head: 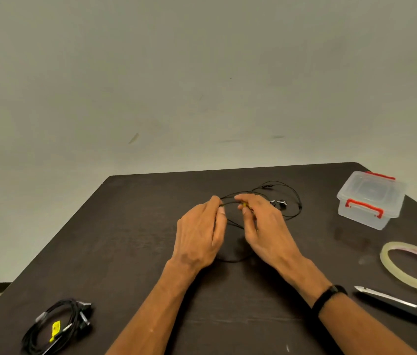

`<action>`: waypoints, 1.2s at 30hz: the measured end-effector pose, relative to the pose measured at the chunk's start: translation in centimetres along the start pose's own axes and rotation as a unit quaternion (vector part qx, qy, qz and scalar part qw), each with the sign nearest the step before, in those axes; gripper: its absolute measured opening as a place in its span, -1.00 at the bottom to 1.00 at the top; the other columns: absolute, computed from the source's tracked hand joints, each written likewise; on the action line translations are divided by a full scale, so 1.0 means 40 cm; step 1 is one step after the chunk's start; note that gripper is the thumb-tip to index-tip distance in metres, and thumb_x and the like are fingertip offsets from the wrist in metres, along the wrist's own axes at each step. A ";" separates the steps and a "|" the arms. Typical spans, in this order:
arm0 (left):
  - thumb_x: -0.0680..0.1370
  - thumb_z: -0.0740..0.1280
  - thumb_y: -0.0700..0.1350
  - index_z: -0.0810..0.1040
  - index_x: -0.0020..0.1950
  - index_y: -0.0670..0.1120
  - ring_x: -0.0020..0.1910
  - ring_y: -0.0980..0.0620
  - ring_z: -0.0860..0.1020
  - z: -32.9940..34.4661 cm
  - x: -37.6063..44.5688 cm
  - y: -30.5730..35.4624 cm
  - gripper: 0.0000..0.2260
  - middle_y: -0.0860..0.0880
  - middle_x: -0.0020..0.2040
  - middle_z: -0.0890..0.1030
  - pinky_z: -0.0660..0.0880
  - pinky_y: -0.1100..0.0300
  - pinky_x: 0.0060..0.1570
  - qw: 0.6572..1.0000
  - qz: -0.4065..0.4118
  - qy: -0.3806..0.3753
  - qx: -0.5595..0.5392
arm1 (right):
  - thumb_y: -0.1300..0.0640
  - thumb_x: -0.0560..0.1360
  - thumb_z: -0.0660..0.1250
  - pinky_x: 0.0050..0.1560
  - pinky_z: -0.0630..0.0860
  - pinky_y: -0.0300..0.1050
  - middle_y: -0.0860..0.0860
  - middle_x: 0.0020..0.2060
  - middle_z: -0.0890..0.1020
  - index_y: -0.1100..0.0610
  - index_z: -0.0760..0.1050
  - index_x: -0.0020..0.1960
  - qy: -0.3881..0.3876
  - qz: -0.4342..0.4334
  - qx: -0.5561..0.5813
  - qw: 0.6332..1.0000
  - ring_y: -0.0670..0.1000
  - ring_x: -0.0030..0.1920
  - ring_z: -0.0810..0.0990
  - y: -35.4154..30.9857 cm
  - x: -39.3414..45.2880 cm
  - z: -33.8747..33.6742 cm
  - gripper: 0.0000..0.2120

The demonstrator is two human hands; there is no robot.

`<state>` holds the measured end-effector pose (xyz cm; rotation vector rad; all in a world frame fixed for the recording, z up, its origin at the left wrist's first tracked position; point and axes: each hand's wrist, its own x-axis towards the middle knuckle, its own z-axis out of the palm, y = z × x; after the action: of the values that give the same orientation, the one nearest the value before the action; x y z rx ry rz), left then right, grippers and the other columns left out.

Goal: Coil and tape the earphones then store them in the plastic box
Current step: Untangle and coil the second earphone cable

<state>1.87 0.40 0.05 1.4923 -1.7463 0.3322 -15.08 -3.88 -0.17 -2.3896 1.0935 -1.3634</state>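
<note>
A dark table (130, 226) carries everything; the clear plastic box (371, 199) with red latches sits closed at the far right, a tape roll (413, 266) lies nearer, scissors (402, 304) nearer still. At centre the left hand (199, 234) and right hand (266, 229) both pinch the loose black earphones (289, 201), whose cable loops beyond the fingers (239, 198); another coiled set (53, 326) with a yellow tag lies near left.

Clear plastic box (371, 199), matt dark table (130, 242).
</note>
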 end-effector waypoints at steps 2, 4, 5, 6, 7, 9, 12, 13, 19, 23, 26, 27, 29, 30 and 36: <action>0.70 0.11 -0.03 0.45 -0.01 -0.02 -0.34 0.12 0.33 0.005 0.001 0.006 -0.82 0.13 -0.28 0.44 0.40 0.10 -0.36 1.000 0.015 -0.006 0.010 | 0.21 0.65 0.24 0.22 0.57 -0.02 -0.02 0.19 0.62 0.09 0.51 0.37 -0.016 -0.028 -0.039 0.999 -0.03 0.18 0.59 -0.008 0.004 0.007 -0.69; 0.69 0.11 -0.02 0.48 0.00 -0.01 -0.32 0.13 0.36 0.006 0.004 0.008 -0.81 0.11 -0.24 0.51 0.42 0.11 -0.35 0.999 0.026 -0.016 0.009 | 0.22 0.63 0.23 0.22 0.57 0.03 0.00 0.16 0.66 0.11 0.55 0.32 -0.027 -0.054 -0.058 0.996 0.00 0.16 0.62 -0.019 0.005 0.014 -0.71; 0.68 0.12 -0.02 0.48 -0.01 0.00 -0.32 0.12 0.39 0.006 0.005 0.007 -0.82 0.11 -0.23 0.53 0.43 0.10 -0.35 0.999 0.031 -0.017 0.010 | 0.22 0.63 0.23 0.18 0.59 0.05 0.00 0.12 0.67 0.12 0.56 0.29 -0.035 -0.048 -0.050 0.997 0.01 0.12 0.64 -0.024 0.004 0.017 -0.73; 0.67 0.12 -0.02 0.48 -0.02 0.00 -0.32 0.11 0.41 0.008 0.008 0.005 -0.82 0.11 -0.23 0.54 0.44 0.08 -0.36 0.999 0.037 -0.016 0.011 | 0.22 0.64 0.22 0.13 0.61 0.05 0.00 0.09 0.68 0.11 0.56 0.26 -0.046 -0.029 -0.037 0.998 0.02 0.08 0.65 -0.029 0.003 0.019 -0.75; 0.67 0.13 -0.02 0.47 -0.05 -0.01 -0.32 0.09 0.43 0.010 0.009 0.006 -0.82 0.10 -0.23 0.54 0.46 0.05 -0.36 0.999 0.042 -0.017 0.009 | 0.22 0.65 0.22 0.07 0.61 0.04 -0.01 0.04 0.67 0.11 0.55 0.22 -0.058 -0.006 -0.024 0.998 0.01 0.03 0.64 -0.030 0.001 0.019 -0.79; 0.66 0.14 -0.01 0.45 -0.10 -0.02 -0.33 0.07 0.42 0.012 0.005 0.009 -0.80 0.09 -0.26 0.51 0.45 0.01 -0.36 0.999 0.047 -0.022 0.004 | 0.19 0.66 0.22 -0.05 0.57 0.02 -0.04 -0.09 0.62 0.09 0.53 0.08 -0.077 0.038 -0.009 0.996 -0.02 -0.10 0.59 -0.034 -0.001 0.016 -0.88; 0.66 0.14 -0.01 0.42 -0.10 -0.02 -0.35 0.08 0.39 0.010 0.005 0.013 -0.81 0.11 -0.30 0.46 0.42 0.04 -0.38 0.999 0.048 -0.024 -0.003 | 0.21 0.66 0.19 -0.27 0.44 -0.02 -0.05 -0.30 0.54 0.09 0.43 -0.14 -0.106 0.086 0.023 0.990 -0.08 -0.32 0.46 -0.044 0.001 0.009 -0.80; 0.66 0.14 -0.01 0.42 -0.09 -0.02 -0.36 0.09 0.39 0.010 0.007 0.011 -0.83 0.12 -0.31 0.44 0.41 0.06 -0.39 0.999 0.046 -0.027 -0.008 | 0.22 0.65 0.18 -0.31 0.39 -0.04 -0.06 -0.35 0.52 0.10 0.41 -0.19 -0.120 0.110 0.045 0.986 -0.09 -0.37 0.42 -0.046 0.003 0.007 -0.77; 0.69 0.06 -0.02 0.40 -0.03 -0.01 -0.40 0.08 0.39 0.012 0.013 0.002 -0.81 0.12 -0.34 0.42 0.40 0.05 -0.39 0.999 0.035 -0.011 -0.030 | 0.26 0.42 0.17 -0.51 0.15 -0.21 -0.06 -0.53 0.29 0.11 0.37 -0.32 -0.187 0.311 0.337 0.869 -0.07 -0.49 0.18 -0.080 0.028 -0.018 -0.84; 0.75 0.05 0.00 0.41 0.05 0.00 -0.39 0.08 0.41 0.015 0.006 0.005 -0.80 0.12 -0.30 0.46 0.43 0.06 -0.36 0.996 0.051 -0.034 -0.057 | -0.01 0.58 0.18 -0.51 -0.02 -0.23 -0.04 -0.51 0.14 0.04 0.27 -0.35 -0.271 0.364 0.458 0.764 -0.06 -0.51 0.02 -0.077 0.032 -0.044 -0.66; 0.75 0.07 0.02 0.43 0.05 -0.04 -0.39 0.05 0.45 0.022 0.003 0.008 -0.78 0.09 -0.30 0.50 0.47 -0.05 -0.32 0.994 0.043 -0.045 -0.095 | -0.14 0.67 0.19 -0.53 -0.08 -0.23 -0.08 -0.52 0.10 0.01 0.22 -0.34 -0.314 0.387 0.548 0.672 -0.09 -0.52 -0.01 -0.068 0.038 -0.064 -0.54; 0.75 0.08 0.02 0.43 0.04 -0.04 -0.39 0.04 0.47 0.021 0.002 0.011 -0.77 0.08 -0.30 0.51 0.48 -0.08 -0.31 0.992 0.035 -0.047 -0.115 | -0.14 0.69 0.18 -0.54 -0.07 -0.23 -0.09 -0.52 0.09 0.02 0.23 -0.34 -0.310 0.381 0.590 0.641 -0.09 -0.52 -0.01 -0.067 0.042 -0.072 -0.53; 0.73 0.10 0.01 0.44 0.04 -0.05 -0.37 -0.01 0.51 0.023 0.002 0.025 -0.79 0.06 -0.29 0.54 0.50 -0.09 -0.28 0.988 0.022 -0.062 -0.141 | -0.10 0.71 0.17 -0.54 -0.05 -0.23 -0.08 -0.51 0.09 0.04 0.28 -0.33 -0.277 0.362 0.672 0.584 -0.10 -0.51 0.00 -0.064 0.049 -0.081 -0.54; 0.72 0.12 0.00 0.46 0.07 -0.06 -0.35 -0.04 0.54 0.025 0.000 0.032 -0.81 0.05 -0.27 0.57 0.52 -0.10 -0.26 0.987 0.019 -0.071 -0.142 | -0.08 0.72 0.16 -0.53 -0.04 -0.22 -0.08 -0.51 0.10 0.05 0.30 -0.32 -0.257 0.353 0.706 0.558 -0.10 -0.50 0.01 -0.063 0.052 -0.082 -0.54; 0.68 0.18 -0.10 0.48 0.02 -0.03 -0.38 -0.01 0.52 0.034 -0.019 0.099 -0.89 0.02 -0.28 0.60 0.52 -0.04 -0.27 0.982 0.014 -0.116 -0.147 | -0.02 0.73 0.14 -0.46 0.05 -0.23 -0.07 -0.53 0.24 0.07 0.34 -0.30 -0.111 0.320 0.813 0.473 -0.10 -0.46 0.06 -0.059 0.064 -0.095 -0.57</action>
<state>-2.33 1.11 -0.23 1.3337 -1.9031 -0.0895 -16.15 -3.21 4.82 -0.4998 0.0997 -0.8294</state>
